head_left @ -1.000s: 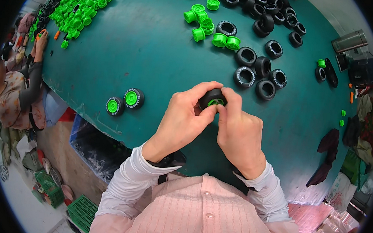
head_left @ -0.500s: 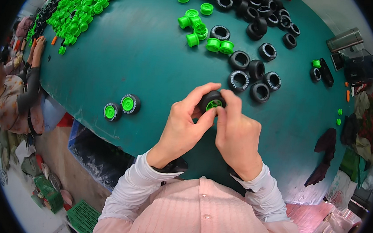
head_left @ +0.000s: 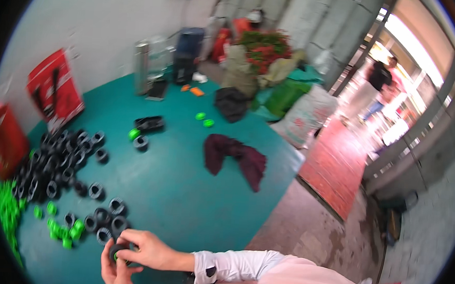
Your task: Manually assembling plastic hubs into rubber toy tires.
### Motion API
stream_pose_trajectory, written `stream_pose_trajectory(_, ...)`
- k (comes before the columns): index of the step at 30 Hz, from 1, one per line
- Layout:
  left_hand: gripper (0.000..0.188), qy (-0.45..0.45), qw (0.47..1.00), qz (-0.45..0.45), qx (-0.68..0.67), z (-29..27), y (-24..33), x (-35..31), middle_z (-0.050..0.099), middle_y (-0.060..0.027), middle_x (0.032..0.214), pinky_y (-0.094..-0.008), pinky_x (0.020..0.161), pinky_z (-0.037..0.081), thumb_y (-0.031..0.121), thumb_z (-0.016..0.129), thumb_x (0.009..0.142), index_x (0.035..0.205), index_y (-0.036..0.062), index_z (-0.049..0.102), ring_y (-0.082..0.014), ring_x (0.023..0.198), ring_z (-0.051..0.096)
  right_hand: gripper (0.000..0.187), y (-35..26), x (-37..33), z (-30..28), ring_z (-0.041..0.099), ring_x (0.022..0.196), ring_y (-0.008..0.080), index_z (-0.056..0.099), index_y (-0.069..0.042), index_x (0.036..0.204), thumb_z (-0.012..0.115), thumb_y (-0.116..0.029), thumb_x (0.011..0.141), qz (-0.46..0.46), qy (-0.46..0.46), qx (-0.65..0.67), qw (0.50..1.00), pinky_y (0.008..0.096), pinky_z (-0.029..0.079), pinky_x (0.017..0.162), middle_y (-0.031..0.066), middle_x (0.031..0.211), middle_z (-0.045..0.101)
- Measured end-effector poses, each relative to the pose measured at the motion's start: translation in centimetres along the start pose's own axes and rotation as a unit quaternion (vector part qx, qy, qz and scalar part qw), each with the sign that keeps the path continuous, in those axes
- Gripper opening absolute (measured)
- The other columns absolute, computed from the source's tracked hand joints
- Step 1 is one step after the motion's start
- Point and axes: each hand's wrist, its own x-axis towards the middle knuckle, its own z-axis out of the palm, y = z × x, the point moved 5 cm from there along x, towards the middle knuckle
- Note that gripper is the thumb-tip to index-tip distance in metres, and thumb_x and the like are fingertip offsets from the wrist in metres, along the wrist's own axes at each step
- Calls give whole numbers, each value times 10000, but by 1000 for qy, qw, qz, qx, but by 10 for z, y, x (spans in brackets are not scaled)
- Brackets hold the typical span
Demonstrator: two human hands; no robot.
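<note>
My two hands meet at the lower left over the teal table. Together they hold a small black tyre with a green hub. My right hand comes in from the right on a white sleeve and grips the wheel from above. My left hand cups it from below at the frame's edge. Just beyond my fingers lie loose black tyres and green hubs. A larger heap of black tyres spreads further left.
A maroon cloth lies mid-table, with a dark bundle and a metal canister at the far end. Red boxes stand left. Past the table edge are a white sack, a red mat and a person in the doorway.
The view has swung up and to the right, so the table now stretches away and my hands sit at the lower left. Both hands still hold the wheel.
</note>
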Motion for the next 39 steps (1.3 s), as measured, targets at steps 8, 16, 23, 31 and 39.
stream_pose_trajectory(8,367,-34,998,2,59,7,-1,-12,668,-133,1236,-278,844,549,209,562,1076,1340,-46,588,-183,1023,674,288,7,-26,-5,593,706,253,563,-2,901,705,-252,887,0,67,12,998,397,473,659,106,811,617)
stream_pose_trajectory(16,349,49,996,2,76,-10,4,-18,668,-129,1169,-286,807,535,189,559,1073,1317,-59,592,-183,947,661,302,9,-12,13,589,749,226,542,14,889,674,-255,931,33,-37,31,998,387,468,693,103,815,601)
stream_pose_trajectory(23,356,38,995,10,89,-17,-1,-18,679,-116,1161,-269,789,531,205,557,1076,1324,-48,596,-171,952,667,295,9,-7,16,591,684,255,549,4,839,719,-237,846,-3,-23,-11,1000,400,459,636,113,740,611)
stream_pose_trajectory(31,418,41,989,45,138,-17,3,-16,650,-131,1227,-309,859,539,191,564,1066,1403,-54,524,-219,1018,665,315,-2,0,8,606,756,279,537,6,865,706,-259,863,10,-30,21,999,411,466,685,113,812,610)
stream_pose_trajectory(39,349,48,978,65,192,-35,9,-20,667,-151,1191,-328,873,536,185,542,1076,1307,-72,591,-212,1025,658,309,14,7,28,612,779,304,526,-2,869,710,-247,828,-45,-72,-62,994,433,456,680,123,837,623)
